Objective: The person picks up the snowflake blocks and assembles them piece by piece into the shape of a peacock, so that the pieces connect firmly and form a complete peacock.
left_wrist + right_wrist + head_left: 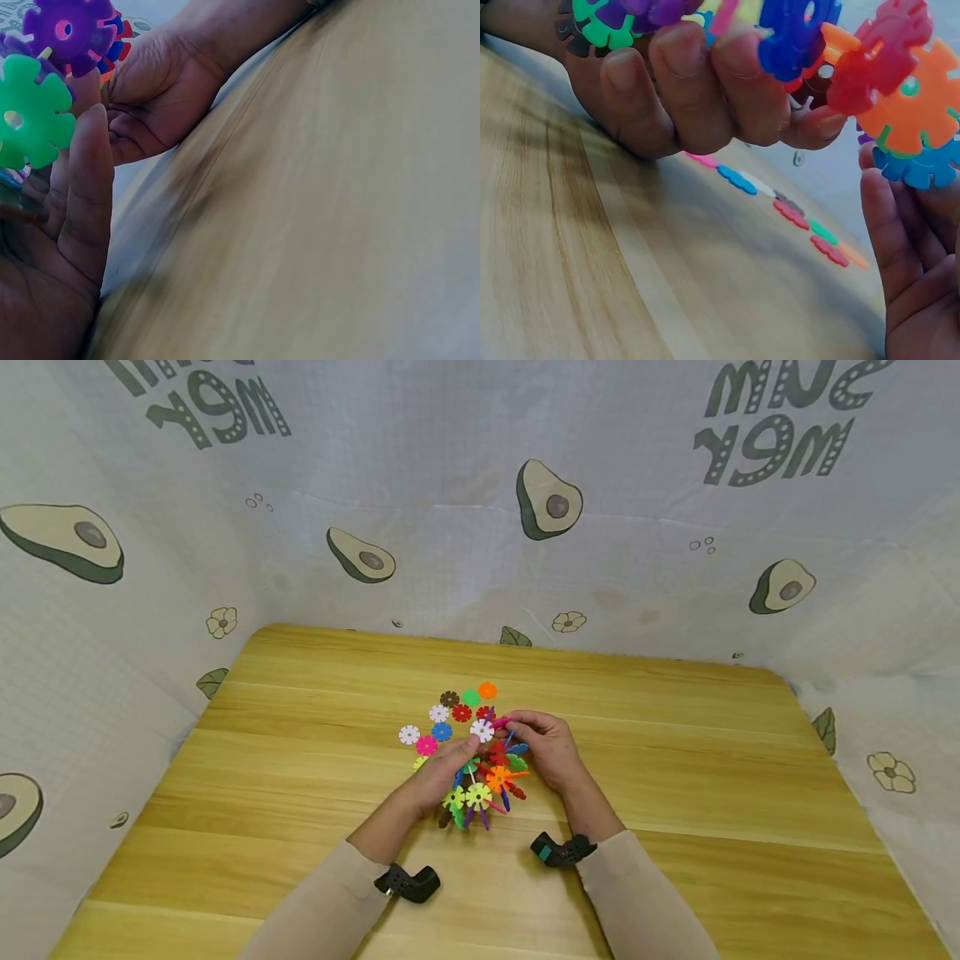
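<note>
My left hand (442, 771) grips a cluster of interlocked plastic snowflake discs (478, 795), in yellow, green, orange, red, blue and purple, held above the table. Its thumb lies against a white disc (482, 731) at the far side of the cluster. At the cluster's upper right, my right hand (551, 750) pinches a pink disc (500, 723) beside that white one; whether the two are joined I cannot tell. In the left wrist view a purple disc (71, 34) and a green disc (34, 111) stick out. The left fingers (686, 90) curl under the cluster in the right wrist view.
Loose snowflake discs lie flat on the wooden table (675, 735) beyond the cluster, among them an orange disc (487, 691), a blue disc (442, 732) and a brown disc (449, 699). A patterned white curtain (450, 485) hangs behind the table's far edge.
</note>
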